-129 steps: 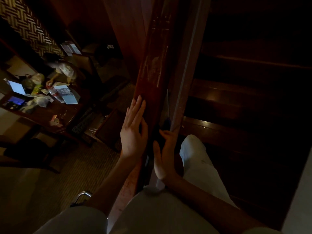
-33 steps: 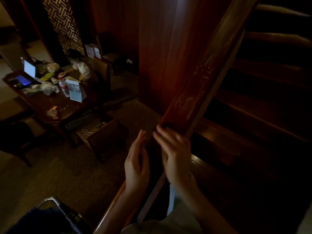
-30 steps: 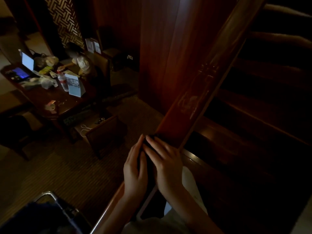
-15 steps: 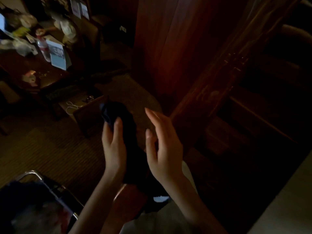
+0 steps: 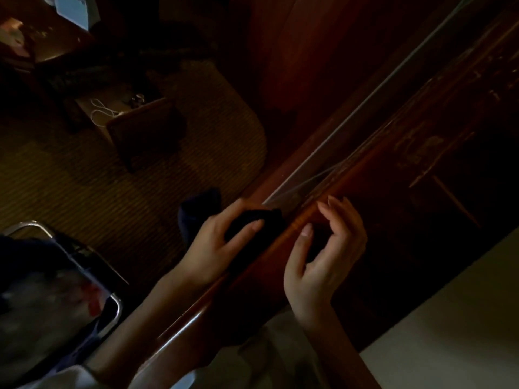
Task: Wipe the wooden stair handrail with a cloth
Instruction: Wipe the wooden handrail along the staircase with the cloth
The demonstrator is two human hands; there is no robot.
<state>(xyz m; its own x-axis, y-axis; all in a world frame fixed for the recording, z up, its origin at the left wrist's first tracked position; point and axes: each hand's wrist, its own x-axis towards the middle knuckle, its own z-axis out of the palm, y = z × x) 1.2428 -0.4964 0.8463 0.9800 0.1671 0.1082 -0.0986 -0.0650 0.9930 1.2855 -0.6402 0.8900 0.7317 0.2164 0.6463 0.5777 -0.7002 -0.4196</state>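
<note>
Left hand [image 5: 216, 248] gripping a dark cloth [image 5: 252, 223], holding it against the left side of the wooden handrail [image 5: 362, 164]; right hand [image 5: 323, 259] hovering over the handrail's right side, fingers loosely curled, grasping nothing

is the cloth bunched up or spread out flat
Bunched: the left hand grips the cloth in a wad against the handrail, one end sticking out loose.

head cam, single view | I read it looking steeply down, frame tilted | close on handrail [image 5: 362, 161], diagonal lower left to upper right | carpet [image 5: 84, 192] well below, upper left
</note>
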